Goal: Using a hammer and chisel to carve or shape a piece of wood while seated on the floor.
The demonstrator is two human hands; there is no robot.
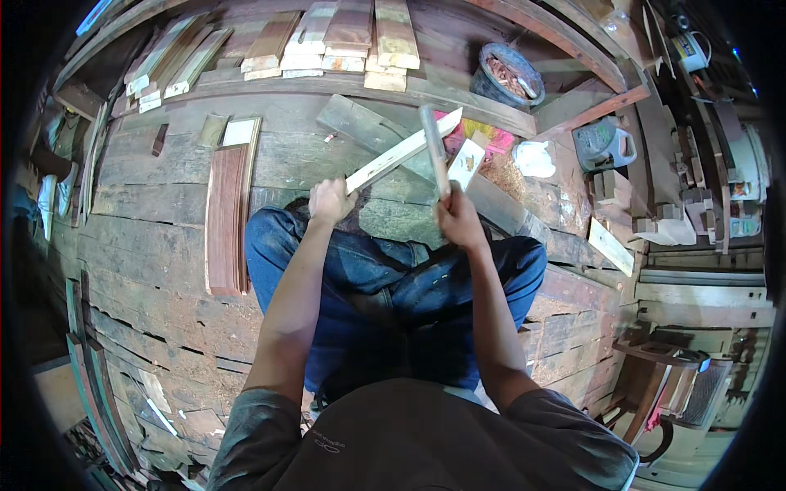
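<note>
My left hand (329, 200) is closed around the lower end of a pale wooden strip (399, 153), which has a slot cut in it and a slanted tip. The strip slopes up to the right, over a grey board (360, 123). In my right hand (458, 219) is a thick wooden stick (434, 141), greyish toward its far end and held nearly upright in the picture. The stick crosses in front of the strip near its tip; whether the two touch I cannot tell. Just right of the stick sits a pale block (467, 161) with a hole in it.
Long reddish-brown boards (227, 217) lie left of my crossed legs. Stacked planks (348, 33) line the far side. A bucket of shavings (508, 74) stands far right, with a grey jug (604, 145) and a white plastic bag (534, 159) nearer. Sawdust covers the plank floor (164, 245).
</note>
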